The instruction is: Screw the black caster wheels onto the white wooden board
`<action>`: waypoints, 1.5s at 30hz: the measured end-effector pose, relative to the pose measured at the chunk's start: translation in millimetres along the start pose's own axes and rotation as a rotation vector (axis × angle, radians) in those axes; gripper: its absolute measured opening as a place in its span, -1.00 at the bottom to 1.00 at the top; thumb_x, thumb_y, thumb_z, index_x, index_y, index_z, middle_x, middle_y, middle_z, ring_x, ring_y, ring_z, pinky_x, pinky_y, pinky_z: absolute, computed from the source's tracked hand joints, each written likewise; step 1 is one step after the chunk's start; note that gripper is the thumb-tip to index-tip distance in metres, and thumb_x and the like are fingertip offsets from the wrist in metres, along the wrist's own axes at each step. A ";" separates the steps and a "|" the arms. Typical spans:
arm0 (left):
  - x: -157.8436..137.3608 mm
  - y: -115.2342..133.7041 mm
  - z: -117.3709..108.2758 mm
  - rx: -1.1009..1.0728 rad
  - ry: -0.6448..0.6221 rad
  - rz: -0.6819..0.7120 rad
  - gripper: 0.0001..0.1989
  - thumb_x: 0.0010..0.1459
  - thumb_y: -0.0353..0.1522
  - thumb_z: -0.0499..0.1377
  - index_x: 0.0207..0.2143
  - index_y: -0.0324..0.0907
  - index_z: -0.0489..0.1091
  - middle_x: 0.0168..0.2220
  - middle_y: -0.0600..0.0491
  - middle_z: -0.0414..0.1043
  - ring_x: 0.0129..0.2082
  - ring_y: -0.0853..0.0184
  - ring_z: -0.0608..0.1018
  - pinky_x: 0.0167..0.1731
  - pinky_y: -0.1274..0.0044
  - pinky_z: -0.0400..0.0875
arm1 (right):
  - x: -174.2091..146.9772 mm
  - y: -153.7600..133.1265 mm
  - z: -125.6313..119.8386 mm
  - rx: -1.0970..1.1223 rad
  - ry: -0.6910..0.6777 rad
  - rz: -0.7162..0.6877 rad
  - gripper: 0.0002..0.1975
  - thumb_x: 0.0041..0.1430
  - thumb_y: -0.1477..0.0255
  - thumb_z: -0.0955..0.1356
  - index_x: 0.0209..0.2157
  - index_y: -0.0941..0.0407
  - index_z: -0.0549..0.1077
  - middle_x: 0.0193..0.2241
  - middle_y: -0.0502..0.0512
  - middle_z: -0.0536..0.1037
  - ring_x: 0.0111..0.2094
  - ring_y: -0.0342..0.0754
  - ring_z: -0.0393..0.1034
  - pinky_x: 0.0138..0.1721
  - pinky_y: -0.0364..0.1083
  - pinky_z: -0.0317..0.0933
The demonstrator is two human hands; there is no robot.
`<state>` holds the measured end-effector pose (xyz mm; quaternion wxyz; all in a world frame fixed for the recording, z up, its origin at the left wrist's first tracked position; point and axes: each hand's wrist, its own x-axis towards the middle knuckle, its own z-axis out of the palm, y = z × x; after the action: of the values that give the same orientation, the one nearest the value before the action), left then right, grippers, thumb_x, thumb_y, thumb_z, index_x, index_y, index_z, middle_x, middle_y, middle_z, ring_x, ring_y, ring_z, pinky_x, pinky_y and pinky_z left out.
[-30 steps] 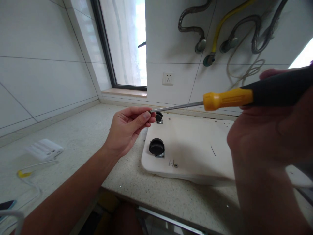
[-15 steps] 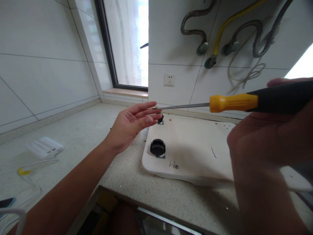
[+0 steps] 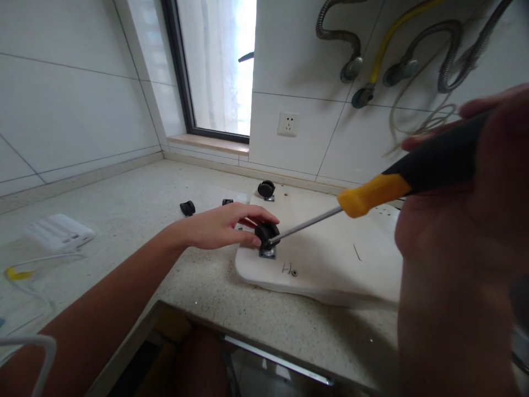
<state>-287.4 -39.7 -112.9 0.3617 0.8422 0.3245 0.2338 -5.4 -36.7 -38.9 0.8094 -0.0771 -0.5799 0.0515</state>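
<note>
My right hand [image 3: 433, 231] is wrapped round the black and yellow handle of a screwdriver [image 3: 374, 194]. The shaft slopes down to the left, and its tip is at the near black caster [image 3: 266, 234]. Thumb and fingers of my left hand [image 3: 231, 223] hold that caster's wheel from the left. Its metal plate sits on a white board [image 3: 322, 259] with rounded corners; whether the tip meets a screw there is too small to tell. A second caster [image 3: 266, 189] stands on the board's far left corner, untouched.
Two loose black casters, one at the left [image 3: 187, 208] and one partly hidden [image 3: 227, 202], lie on the speckled counter [image 3: 198, 275]. A white box-shaped device [image 3: 60, 231] with a cable is further left. Hoses and a socket [image 3: 288, 124] are on the tiled wall behind.
My left hand has come down from the screwdriver's tip to the near caster and taken hold of it. The screwdriver has tilted, its tip lowered to that caster.
</note>
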 end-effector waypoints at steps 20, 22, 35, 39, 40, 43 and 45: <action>6.9 1.2 9.4 -0.022 0.042 0.157 -0.44 0.20 -0.63 0.16 0.12 0.01 0.63 0.09 -0.01 0.69 -0.05 0.22 0.73 -0.01 0.39 0.63 | -48.0 -29.1 44.2 -0.204 -0.266 0.003 -0.79 0.05 0.31 0.64 -0.24 -0.15 0.70 -0.36 -0.06 0.60 -0.40 0.00 0.54 -0.64 -0.03 0.33; 7.3 1.4 9.3 -0.028 0.032 0.153 -0.45 0.21 -0.63 0.15 0.12 0.00 0.63 0.06 -0.01 0.70 -0.09 0.23 0.73 -0.03 0.39 0.64 | -48.2 -28.0 44.4 -0.185 -0.282 0.014 -0.78 0.04 0.35 0.64 -0.23 -0.11 0.71 -0.37 -0.07 0.60 -0.39 -0.02 0.55 -0.61 -0.03 0.33; 6.3 -1.2 7.2 -0.058 -0.066 0.059 -0.44 0.27 -0.67 0.11 0.23 -0.13 0.53 0.13 -0.04 0.64 0.07 0.26 0.65 0.15 0.37 0.51 | -51.9 -43.1 47.4 -0.296 -0.286 0.146 -0.83 0.14 0.34 0.61 -0.26 -0.09 0.62 -0.27 -0.05 0.59 -0.28 0.01 0.56 -0.41 -0.01 0.39; 5.9 -2.2 6.9 -0.066 -0.065 0.068 -0.45 0.28 -0.67 0.11 0.22 -0.14 0.53 0.16 -0.05 0.62 0.10 0.26 0.65 0.14 0.40 0.51 | -51.7 -39.7 47.5 -0.259 -0.282 0.106 -0.82 0.12 0.32 0.62 -0.27 -0.09 0.62 -0.33 -0.06 0.58 -0.31 0.00 0.54 -0.38 0.01 0.40; 5.9 -2.5 6.8 -0.064 -0.065 0.069 -0.46 0.28 -0.66 0.11 0.22 -0.14 0.53 0.16 -0.05 0.63 0.10 0.25 0.65 0.15 0.40 0.51 | -52.2 -39.5 47.6 -0.259 -0.282 0.103 -0.82 0.12 0.31 0.62 -0.26 -0.10 0.63 -0.32 -0.06 0.59 -0.31 0.00 0.54 -0.38 0.01 0.40; 6.3 -3.5 6.7 -0.063 -0.061 0.067 -0.47 0.29 -0.63 0.12 0.22 -0.12 0.54 0.12 -0.04 0.65 0.07 0.23 0.66 0.15 0.37 0.51 | -54.5 -40.8 47.4 -0.306 -0.295 0.103 -0.85 0.19 0.31 0.59 -0.20 -0.14 0.65 -0.25 -0.05 0.61 -0.29 0.02 0.57 -0.40 0.01 0.42; 6.5 -3.8 6.8 -0.065 -0.060 0.066 -0.48 0.29 -0.62 0.12 0.21 -0.11 0.54 0.10 -0.04 0.65 0.08 0.23 0.65 0.16 0.35 0.51 | -55.1 -41.1 46.0 -0.333 -0.305 0.075 -0.85 0.22 0.29 0.58 -0.17 -0.17 0.65 -0.21 -0.04 0.62 -0.27 0.04 0.59 -0.42 0.00 0.43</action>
<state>-280.1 -36.1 -119.0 0.3903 0.8469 0.2777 0.2309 -67.0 -83.6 -68.1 0.6860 -0.2224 -0.6927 -0.0040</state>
